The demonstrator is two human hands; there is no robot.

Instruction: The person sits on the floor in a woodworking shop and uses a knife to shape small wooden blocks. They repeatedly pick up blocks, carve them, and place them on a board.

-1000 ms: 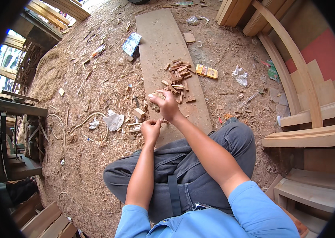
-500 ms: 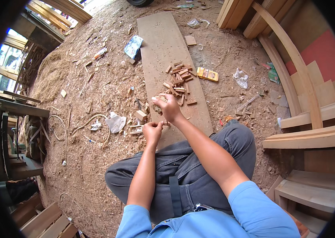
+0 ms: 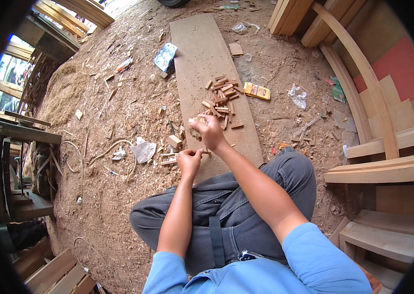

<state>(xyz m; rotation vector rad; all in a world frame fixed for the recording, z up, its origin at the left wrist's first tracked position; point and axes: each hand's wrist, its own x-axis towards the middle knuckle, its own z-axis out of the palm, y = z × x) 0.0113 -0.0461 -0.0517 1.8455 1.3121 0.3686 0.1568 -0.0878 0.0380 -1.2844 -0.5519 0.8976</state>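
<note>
My right hand (image 3: 209, 132) grips a rough, tan lump (image 3: 196, 126), partly hidden by my fingers, over the long brown board (image 3: 192, 41). My left hand (image 3: 189, 160) sits just below and nearer to me, thumb and fingers pinched on what looks like a small wooden piece (image 3: 206, 152) at the board's left side. Several small reddish-brown wooden blocks (image 3: 224, 93) lie in a loose heap on the board beyond my hands. A pale wood offcut (image 3: 174, 142) lies to the left of my hands among scraps.
Sawdust and litter cover the ground (image 3: 94, 181), with a cord (image 3: 79, 166), a white bag (image 3: 143, 151), a blue packet (image 3: 165, 56) and a yellow packet (image 3: 257, 91). A dark machine frame (image 3: 21, 132) stands left. Timber frames (image 3: 378, 166) lean along the right. A tire (image 3: 172, 2) shows far ahead.
The view has shifted slightly since a second ago. My right hand and the tan lump have moved very slightly; both hands keep the same grip.
</note>
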